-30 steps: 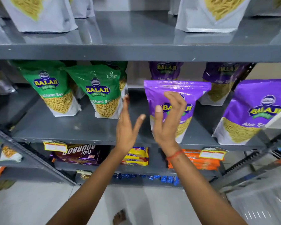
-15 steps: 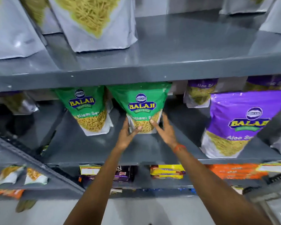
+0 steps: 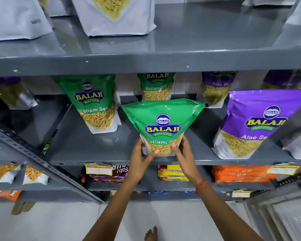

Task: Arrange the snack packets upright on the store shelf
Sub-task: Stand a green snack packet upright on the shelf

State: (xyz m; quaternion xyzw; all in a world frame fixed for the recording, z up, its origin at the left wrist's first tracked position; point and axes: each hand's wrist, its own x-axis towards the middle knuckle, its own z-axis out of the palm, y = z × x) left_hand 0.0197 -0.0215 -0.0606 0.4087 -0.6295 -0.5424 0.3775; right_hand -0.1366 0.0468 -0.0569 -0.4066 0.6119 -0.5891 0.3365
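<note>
- Both hands clasp the green Ratlami Sev packet [image 3: 162, 126] at its base: left hand [image 3: 140, 162] and right hand [image 3: 184, 156], thumbs pressed on its front.
- Packet stands upright at the front edge of the grey shelf [image 3: 94, 146].

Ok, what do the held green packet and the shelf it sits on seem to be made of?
Green packet: looks like glossy plastic film, going by the bright glare streaks and soft creases along its top; whether the lower panel is clear or printed is unclear. Shelf: looks like grey painted sheet metal, semi-gloss, with faint reflections, small paint chips on the edge above and a perforated metal upright beside it.
</note>
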